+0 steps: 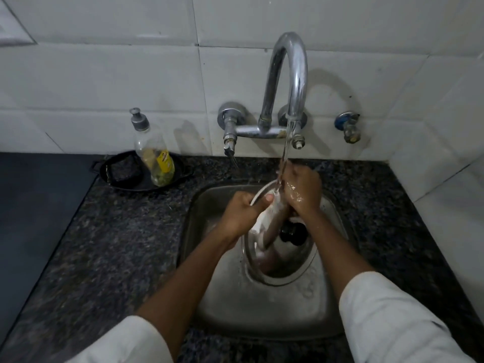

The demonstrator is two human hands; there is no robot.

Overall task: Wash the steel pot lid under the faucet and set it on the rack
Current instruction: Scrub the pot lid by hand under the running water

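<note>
The round steel pot lid (282, 263) with its black knob (290, 231) is held tilted over the steel sink (235, 305). My left hand (241, 213) grips the lid's upper left rim. On the lid's upper right edge rests my wet right hand (301, 189), directly under the water stream. Water runs from the curved chrome faucet (290, 74) onto my right hand and the lid's top edge. No rack is in view.
A clear dish-soap bottle (154, 153) stands in a small black pan (123, 171) on the dark granite counter (117, 244), left of the sink. A small blue-handled tap (348, 127) sticks out of the white tiled wall at right.
</note>
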